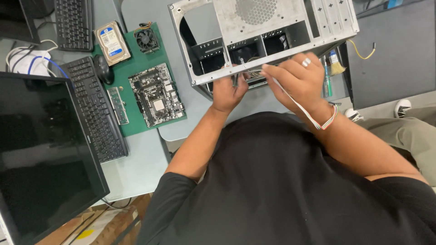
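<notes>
A bare metal computer case (pixel 272 27) lies open on the grey table, its near edge facing me. My left hand (pixel 228 90) grips that near edge, fingers curled inside among loose wires. My right hand (pixel 297 77), with a ring on one finger, pinches a thin bundle of coloured wires (pixel 313 119) at the case edge; the bundle trails down across my wrist. What the fingertips touch inside the case is hidden.
Left of the case a green mat (pixel 136 81) carries a motherboard (pixel 156 94), a cooler fan (pixel 146 39), a hard drive (pixel 112 43) and a memory stick (pixel 118 105). Two keyboards (pixel 95 109), a mouse (pixel 103 69) and a dark monitor (pixel 41 154) stand further left. A brush (pixel 335 63) lies right.
</notes>
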